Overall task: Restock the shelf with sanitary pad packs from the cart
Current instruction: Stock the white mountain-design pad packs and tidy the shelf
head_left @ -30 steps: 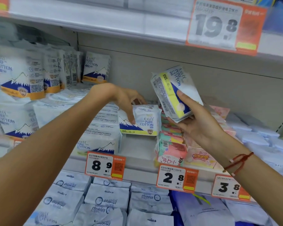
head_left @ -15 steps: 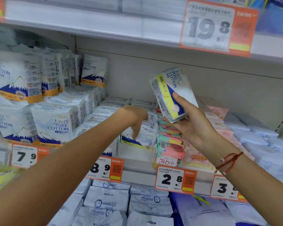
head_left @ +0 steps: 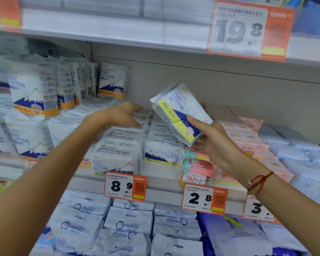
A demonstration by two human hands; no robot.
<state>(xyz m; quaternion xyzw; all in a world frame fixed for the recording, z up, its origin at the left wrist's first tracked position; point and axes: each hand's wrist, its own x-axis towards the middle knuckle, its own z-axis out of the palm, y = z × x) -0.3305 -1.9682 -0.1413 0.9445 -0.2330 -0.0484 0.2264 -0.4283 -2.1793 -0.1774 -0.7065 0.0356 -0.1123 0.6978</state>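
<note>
Fingers of the right hand [head_left: 213, 143] are gripping a pack [head_left: 179, 112] at frame centre; the left hand [head_left: 121, 115], blurred but seemingly open-fingered, is hovering over stacked packs [head_left: 126, 137]; a nudge risks toppling them.

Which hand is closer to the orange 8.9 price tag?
Left. The left hand reaches over the white packs directly above the 8.9 price tag. The right hand, holding a pack, is up and off to the right.
</note>
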